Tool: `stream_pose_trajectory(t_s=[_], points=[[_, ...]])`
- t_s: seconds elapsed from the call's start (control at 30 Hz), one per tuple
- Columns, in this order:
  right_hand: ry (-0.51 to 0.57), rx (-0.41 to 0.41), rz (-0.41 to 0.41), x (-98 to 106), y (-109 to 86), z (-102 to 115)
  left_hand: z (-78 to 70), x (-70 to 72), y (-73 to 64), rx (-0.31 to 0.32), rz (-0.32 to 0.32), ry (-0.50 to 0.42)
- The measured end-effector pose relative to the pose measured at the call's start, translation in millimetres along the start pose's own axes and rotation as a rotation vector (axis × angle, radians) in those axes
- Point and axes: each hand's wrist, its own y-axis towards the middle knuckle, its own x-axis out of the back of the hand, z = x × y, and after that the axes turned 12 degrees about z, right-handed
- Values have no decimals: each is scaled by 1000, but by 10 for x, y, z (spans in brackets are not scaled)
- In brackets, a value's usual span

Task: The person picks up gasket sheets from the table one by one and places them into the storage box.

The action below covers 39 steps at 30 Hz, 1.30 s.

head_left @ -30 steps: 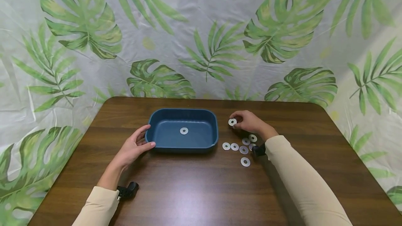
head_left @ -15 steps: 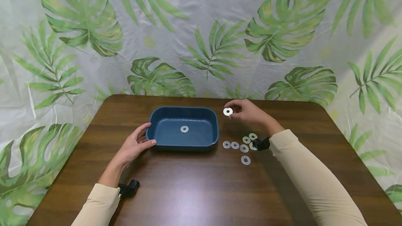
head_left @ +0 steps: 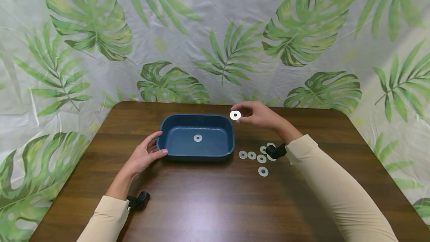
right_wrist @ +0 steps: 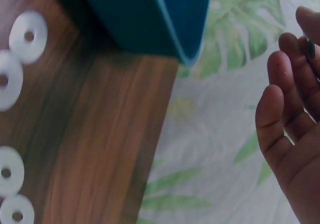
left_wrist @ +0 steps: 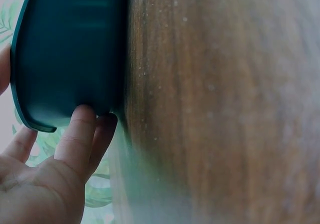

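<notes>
A blue rectangular tray (head_left: 195,159) stands on the table, with one flat metal washer (head_left: 195,138) lying on its bottom. My left hand (head_left: 141,157) holds the tray's left end. In the left wrist view its fingertips (left_wrist: 82,115) press the tray's outer wall. Just beyond the tray's back right corner, my right hand (head_left: 259,115) pinches another washer (head_left: 232,116) between thumb and fingers, raised above the table. That washer shows only as a thin dark edge in the right wrist view. Several loose washers (head_left: 260,172) lie on the table right of the tray, some partly hidden behind the wrist camera.
The brown wooden table (head_left: 201,201) ends at the back in front of a leaf-patterned curtain (head_left: 228,6). Black cameras (head_left: 276,151) are strapped to both wrists; the right one hangs over the washers.
My right hand has lifted its washer and carried it left and back, close to the tray's right rim. The left hand and the tray keep their places.
</notes>
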Motion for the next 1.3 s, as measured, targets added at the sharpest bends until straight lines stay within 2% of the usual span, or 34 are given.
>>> stream_pose_trajectory(t_s=[0.17, 0.33, 0.6, 0.73, 0.97, 1.3], points=[[31, 53, 19, -152, 194, 145, -6, 11, -14, -3, -4, -6], [13, 102, 60, -351, 392, 253, 9, 5, -5, 0, -8, -10], [67, 153, 96, -565, 516, 340, 8, -9, 21, -3, -15, -19], [74, 170, 111, -619, 551, 360, 4, -7, 12, 2, -14, -12], [66, 151, 110, -679, 596, 374, 5, -11, 18, 1, -12, -16], [96, 142, 147, -676, 642, 320, 41, 6, 29, -17, -6, -33]])
